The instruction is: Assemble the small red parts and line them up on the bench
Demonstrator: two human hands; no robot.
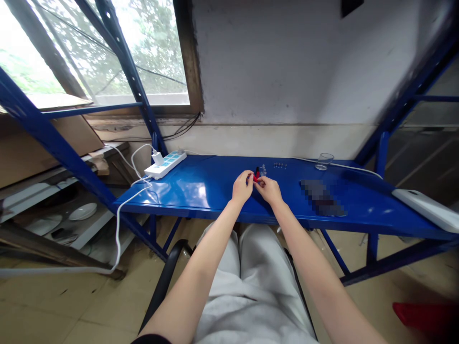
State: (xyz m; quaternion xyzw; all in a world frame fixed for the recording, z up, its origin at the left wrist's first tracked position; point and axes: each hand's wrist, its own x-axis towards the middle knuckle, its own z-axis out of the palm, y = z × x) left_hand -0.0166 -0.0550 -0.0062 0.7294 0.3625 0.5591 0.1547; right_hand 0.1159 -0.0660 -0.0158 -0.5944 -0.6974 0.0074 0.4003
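Over the blue table (211,167), my left hand (243,185) and my right hand (268,188) meet with bent, pinching fingers. Between the fingertips shows a small red piece (255,178), gripped from both sides; the fingers hide most of it, so its kind is unclear. Just beyond my hands lies a small black and red item (257,171). Beside it are several tiny clear pieces (263,169). Farther right, several small metal-looking bits (280,165) lie in a loose row.
A white power strip (165,165) with a plugged-in charger occupies the table's left end. To the right are a clear glass (324,161), a blurred-out dark flat object (322,197) and a white device (426,210). Blue frame posts (132,71) rise at both sides.
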